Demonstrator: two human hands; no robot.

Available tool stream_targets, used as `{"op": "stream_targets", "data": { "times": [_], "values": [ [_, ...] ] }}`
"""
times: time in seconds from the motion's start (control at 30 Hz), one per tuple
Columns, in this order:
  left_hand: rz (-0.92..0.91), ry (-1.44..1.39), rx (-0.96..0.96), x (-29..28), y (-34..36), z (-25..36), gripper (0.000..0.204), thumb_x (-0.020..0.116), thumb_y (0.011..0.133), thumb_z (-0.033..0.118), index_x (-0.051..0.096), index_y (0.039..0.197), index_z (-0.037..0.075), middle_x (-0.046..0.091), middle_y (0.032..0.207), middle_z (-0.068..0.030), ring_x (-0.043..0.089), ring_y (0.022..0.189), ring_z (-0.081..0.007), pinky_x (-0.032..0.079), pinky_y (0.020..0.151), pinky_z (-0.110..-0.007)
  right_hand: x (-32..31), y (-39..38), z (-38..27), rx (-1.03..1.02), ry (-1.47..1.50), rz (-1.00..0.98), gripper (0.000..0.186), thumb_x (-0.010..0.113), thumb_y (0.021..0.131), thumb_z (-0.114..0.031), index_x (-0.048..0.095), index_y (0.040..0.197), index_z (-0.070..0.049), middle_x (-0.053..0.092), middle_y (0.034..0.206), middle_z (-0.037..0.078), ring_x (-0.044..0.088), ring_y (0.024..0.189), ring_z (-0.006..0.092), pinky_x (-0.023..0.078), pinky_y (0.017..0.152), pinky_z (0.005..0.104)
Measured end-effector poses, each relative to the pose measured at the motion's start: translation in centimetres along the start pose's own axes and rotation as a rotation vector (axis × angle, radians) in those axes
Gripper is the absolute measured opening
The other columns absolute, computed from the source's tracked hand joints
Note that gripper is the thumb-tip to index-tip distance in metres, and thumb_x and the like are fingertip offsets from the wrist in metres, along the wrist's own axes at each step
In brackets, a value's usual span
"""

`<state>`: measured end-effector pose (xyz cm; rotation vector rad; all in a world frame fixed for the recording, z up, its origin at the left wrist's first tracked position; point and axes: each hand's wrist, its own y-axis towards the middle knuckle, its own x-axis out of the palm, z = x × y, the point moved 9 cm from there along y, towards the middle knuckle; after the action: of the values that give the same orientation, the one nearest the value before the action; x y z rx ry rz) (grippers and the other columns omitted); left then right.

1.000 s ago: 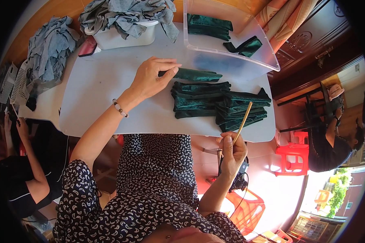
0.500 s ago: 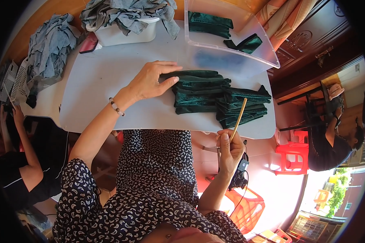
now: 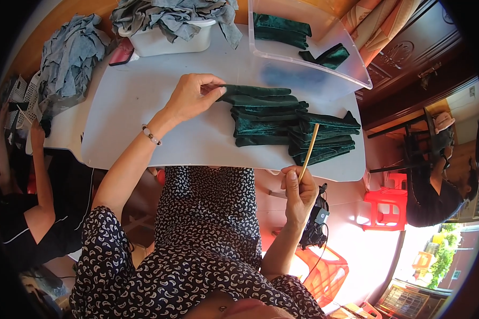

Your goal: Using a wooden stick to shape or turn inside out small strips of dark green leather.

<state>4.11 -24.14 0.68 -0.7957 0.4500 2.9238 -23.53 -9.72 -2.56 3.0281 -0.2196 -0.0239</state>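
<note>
My left hand pinches the left end of a dark green velvet strip, the farthest piece in a row on the table. Below that strip, more velvet pieces lie side by side in overlapping folds. A second bunch of the same velvet overlaps their right ends. In my right hand, a thin pale wooden stick is gripped between thumb and fingers. The stick points up and slightly right, its tip in front of the right bunch, and I cannot tell whether it touches.
A clear plastic bin with green velvet pieces stands at the far right of the grey-white table. Grey cloth overflows a white tub beside a red flat object. More grey cloth and a co-worker's arm are left.
My left thumb and fingers have closed on the far strip's end, and that strip now lies slightly apart from the others. My right hand still holds the stick, nearly unmoved.
</note>
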Motion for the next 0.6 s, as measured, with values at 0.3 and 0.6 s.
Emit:
{"op": "stream_targets", "data": {
  "times": [0.3,0.6],
  "values": [
    [-0.001,-0.619,-0.249,-0.1,-0.8,0.0,0.022,0.057,0.094,0.018,0.061,0.102,-0.002,0.062,0.091,-0.0001,0.058,0.073,-0.007,0.056,0.074,-0.025,2.2,0.1,0.8,0.043,0.019,-0.092,0.021,0.057,0.096,-0.021,0.064,0.093,-0.002,0.051,0.063,-0.003,0.035,0.053,0.001,0.023,0.049,0.018],
    [-0.12,-0.841,-0.267,-0.1,-4.9,7.1,0.039,0.05,0.097,0.019,0.05,0.131,-0.001,0.064,0.113,-0.0135,0.064,0.106,-0.0271,0.057,0.083,-0.035,5.9,0.5,-1.8,-0.015,0.256,-0.126,0.022,0.065,0.091,-0.015,0.059,0.105,0.0,0.052,0.072,-0.003,0.045,0.063,0.0025,0.033,0.057,0.0171]
  ]
}}
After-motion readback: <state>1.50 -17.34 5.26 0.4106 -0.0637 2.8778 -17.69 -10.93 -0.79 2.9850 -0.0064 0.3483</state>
